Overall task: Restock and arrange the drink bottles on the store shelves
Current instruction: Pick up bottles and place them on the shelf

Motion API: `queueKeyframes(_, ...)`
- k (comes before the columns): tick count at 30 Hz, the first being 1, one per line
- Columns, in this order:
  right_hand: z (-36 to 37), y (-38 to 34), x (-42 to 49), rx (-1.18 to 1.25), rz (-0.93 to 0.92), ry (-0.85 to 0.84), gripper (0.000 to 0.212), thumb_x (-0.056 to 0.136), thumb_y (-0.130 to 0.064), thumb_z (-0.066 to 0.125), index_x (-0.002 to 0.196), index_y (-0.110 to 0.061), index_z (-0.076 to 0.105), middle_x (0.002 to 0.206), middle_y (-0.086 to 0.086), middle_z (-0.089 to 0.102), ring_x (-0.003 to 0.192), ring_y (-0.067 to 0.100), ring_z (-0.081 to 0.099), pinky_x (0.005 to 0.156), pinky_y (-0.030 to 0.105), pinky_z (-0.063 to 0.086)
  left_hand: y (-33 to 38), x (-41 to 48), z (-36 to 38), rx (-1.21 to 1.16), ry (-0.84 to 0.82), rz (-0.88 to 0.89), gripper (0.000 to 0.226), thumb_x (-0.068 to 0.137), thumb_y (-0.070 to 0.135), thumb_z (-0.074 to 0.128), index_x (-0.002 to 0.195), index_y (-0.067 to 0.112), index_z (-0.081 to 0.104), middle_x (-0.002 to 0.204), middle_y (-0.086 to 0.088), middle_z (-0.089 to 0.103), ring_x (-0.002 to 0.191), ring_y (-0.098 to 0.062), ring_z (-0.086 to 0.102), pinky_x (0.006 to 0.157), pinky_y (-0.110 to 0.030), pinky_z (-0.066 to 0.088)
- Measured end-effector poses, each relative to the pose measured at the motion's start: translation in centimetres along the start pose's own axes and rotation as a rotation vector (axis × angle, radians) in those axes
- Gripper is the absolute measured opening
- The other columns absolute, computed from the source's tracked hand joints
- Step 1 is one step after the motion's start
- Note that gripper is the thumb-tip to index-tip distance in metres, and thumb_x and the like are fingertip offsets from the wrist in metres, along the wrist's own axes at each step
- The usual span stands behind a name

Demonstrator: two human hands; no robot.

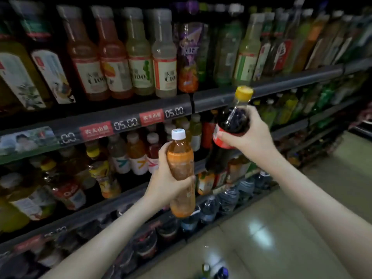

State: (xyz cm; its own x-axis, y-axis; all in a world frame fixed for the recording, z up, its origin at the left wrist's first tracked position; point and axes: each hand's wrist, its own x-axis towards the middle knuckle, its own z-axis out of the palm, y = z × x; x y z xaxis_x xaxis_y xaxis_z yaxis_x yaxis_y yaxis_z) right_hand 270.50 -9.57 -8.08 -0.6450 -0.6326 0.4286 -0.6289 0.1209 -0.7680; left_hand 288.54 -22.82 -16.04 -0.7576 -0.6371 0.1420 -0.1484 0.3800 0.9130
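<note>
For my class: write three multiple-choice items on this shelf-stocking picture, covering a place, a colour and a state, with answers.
1. Where is the dark bottle relative to the orange bottle? A. Higher, to its right. B. Lower, to its left. C. On the floor.
2. The orange bottle's cap is: A. yellow. B. white. C. green.
3. The left hand is: A. hanging empty. B. gripping the orange bottle. C. pressing a shelf.
Answers: 1 A, the right hand holds it higher; 2 B, the cap shows white; 3 B, it curls round the bottle.
</note>
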Motion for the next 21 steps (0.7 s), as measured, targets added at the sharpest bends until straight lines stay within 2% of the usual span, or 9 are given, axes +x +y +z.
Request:
queueKeyframes(2, 1.2, 3.7, -2.7, 0.004, 0.128, -0.058, 0.057, 0.066, -0.026, 0.086, 0.109, -0.030, 0.048, 0.101, -0.021, 0.059, 0.091, -0.012, 0.055, 0.073, 0.002, 0.038, -2.2, -0.9, 2.1, -0.004, -0.046, -0.069, 0.095, 0.071, 0.030, 0.080, 0.132, 0.053, 0.011, 0.112, 0.016, 0.056, 0.097, -0.003, 0.060, 0.079, -0.023, 0.049)
queueKeyframes(4, 2.3, 7.3, -5.3, -0.012, 0.235, -0.126, 0.058, 0.066, -0.023, 0.086, 0.108, -0.029, 0.047, 0.099, -0.021, 0.059, 0.089, -0.010, 0.055, 0.069, 0.000, 0.037, -4.4, -2.0, 4.1, 0.005, -0.077, -0.148, 0.093, 0.071, 0.030, 0.080, 0.130, 0.053, 0.012, 0.106, 0.019, 0.058, 0.093, -0.002, 0.061, 0.076, -0.020, 0.049)
queueKeyframes(6, 3.7, 11.2, -8.0, -0.032, 0.334, -0.210, 0.055, 0.066, -0.020, 0.086, 0.104, -0.025, 0.048, 0.097, -0.016, 0.060, 0.087, -0.006, 0.056, 0.069, 0.000, 0.038, -6.9, -3.4, 6.0, 0.012, -0.101, -0.241, 0.092, 0.069, 0.030, 0.080, 0.130, 0.051, 0.014, 0.105, 0.014, 0.061, 0.093, -0.010, 0.063, 0.081, -0.029, 0.051)
queueKeyframes(9, 6.1, 17.1, -12.4, -0.035, 0.459, -0.306, 0.057, 0.060, -0.020, 0.087, 0.105, -0.021, 0.052, 0.103, -0.002, 0.062, 0.093, 0.010, 0.059, 0.078, 0.014, 0.045, -11.1, -6.1, 8.7, 0.038, -0.140, -0.401, 0.094, 0.067, 0.033, 0.080, 0.134, 0.046, 0.014, 0.107, 0.004, 0.065, 0.095, -0.018, 0.065, 0.086, -0.036, 0.052)
queueKeyframes(11, 7.9, 21.3, -15.6, -0.019, 0.551, -0.384, 0.058, 0.058, -0.019, 0.088, 0.104, -0.019, 0.053, 0.103, 0.003, 0.062, 0.094, 0.015, 0.061, 0.077, 0.019, 0.046, -14.4, -8.0, 10.4, 0.073, -0.142, -0.534, 0.091, 0.066, 0.034, 0.079, 0.132, 0.042, 0.017, 0.106, 0.002, 0.065, 0.096, -0.023, 0.064, 0.084, -0.037, 0.052)
queueKeyframes(14, 11.4, 29.3, -21.8, -0.062, 0.685, -0.577, 0.059, 0.055, -0.032, 0.090, 0.100, -0.016, 0.056, 0.098, 0.007, 0.066, 0.092, 0.021, 0.065, 0.080, 0.038, 0.054, -20.3, -11.4, 13.6, 0.095, -0.127, -0.707, 0.073, 0.068, 0.035, 0.080, 0.122, 0.032, 0.031, 0.104, 0.001, 0.061, 0.094, -0.022, 0.062, 0.074, -0.029, 0.048)
queueKeyframes(15, 12.8, 32.3, -24.5, -0.057, 0.743, -0.626, 0.057, 0.057, -0.034, 0.090, 0.099, -0.014, 0.057, 0.096, 0.007, 0.067, 0.092, 0.021, 0.066, 0.083, 0.040, 0.054, -22.4, -12.6, 14.8, 0.098, -0.118, -0.751, 0.067, 0.070, 0.034, 0.079, 0.118, 0.029, 0.033, 0.102, 0.002, 0.060, 0.088, -0.018, 0.062, 0.069, -0.025, 0.046)
queueKeyframes(18, 16.3, 38.2, -31.3, -0.068, 0.765, -0.774, 0.041, 0.067, -0.019, 0.084, 0.101, -0.016, 0.061, 0.091, -0.004, 0.068, 0.086, 0.013, 0.065, 0.077, 0.021, 0.052, -30.3, -16.3, 19.6, 0.104, -0.060, -0.857, 0.066, 0.072, 0.033, 0.077, 0.124, 0.028, 0.036, 0.099, 0.001, 0.061, 0.086, -0.020, 0.060, 0.069, -0.027, 0.045)
queueKeyframes(21, 19.6, 44.7, -37.7, -0.076, 0.721, -0.805, 0.055, 0.066, -0.009, 0.084, 0.110, -0.016, 0.053, 0.096, -0.002, 0.065, 0.090, 0.013, 0.061, 0.082, 0.021, 0.044, -38.9, -20.0, 25.1, 0.087, -0.070, -0.921, 0.074, 0.071, 0.033, 0.077, 0.130, 0.027, 0.033, 0.096, 0.004, 0.057, 0.089, -0.020, 0.061, 0.073, -0.029, 0.045)
